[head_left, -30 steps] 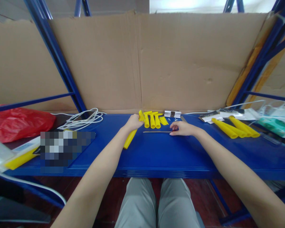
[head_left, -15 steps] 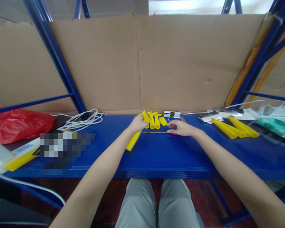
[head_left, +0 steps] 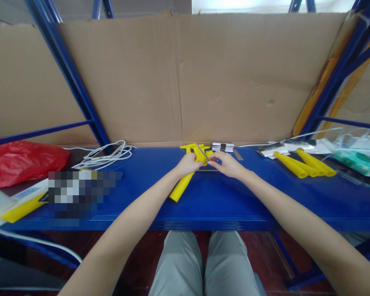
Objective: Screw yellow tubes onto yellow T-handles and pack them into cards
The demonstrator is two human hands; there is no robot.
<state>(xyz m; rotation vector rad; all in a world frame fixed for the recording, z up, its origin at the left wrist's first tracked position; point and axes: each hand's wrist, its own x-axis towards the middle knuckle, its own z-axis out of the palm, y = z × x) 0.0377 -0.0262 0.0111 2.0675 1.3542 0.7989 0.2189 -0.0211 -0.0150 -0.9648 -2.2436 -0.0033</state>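
My left hand [head_left: 188,165] is closed around a yellow scraper [head_left: 181,188], just below its head. The hollow handle slants down to the left, and a thin metal blade [head_left: 202,152] lies across the head. At the head's right side, my right hand [head_left: 227,165] has its thumb and fingertips pinched together. Whatever sits between those fingertips is too small to make out. Behind the hands lie yellow plastic parts [head_left: 189,146], partly covered by them. A thin rod [head_left: 210,170] lies on the blue table [head_left: 222,197] just below the hands.
Small white packs with black bands [head_left: 223,147] and a flat metal strip [head_left: 238,155] lie at the back. Several yellow handles [head_left: 296,166] rest on the right. Coiled white cable [head_left: 111,156] and a red bag [head_left: 27,162] are on the left. Cardboard [head_left: 234,78] walls the back.
My left hand has carried the scraper to the right. My right hand has left the rod's right end and moved left and slightly up to the scraper's head, its fingers now pinched.
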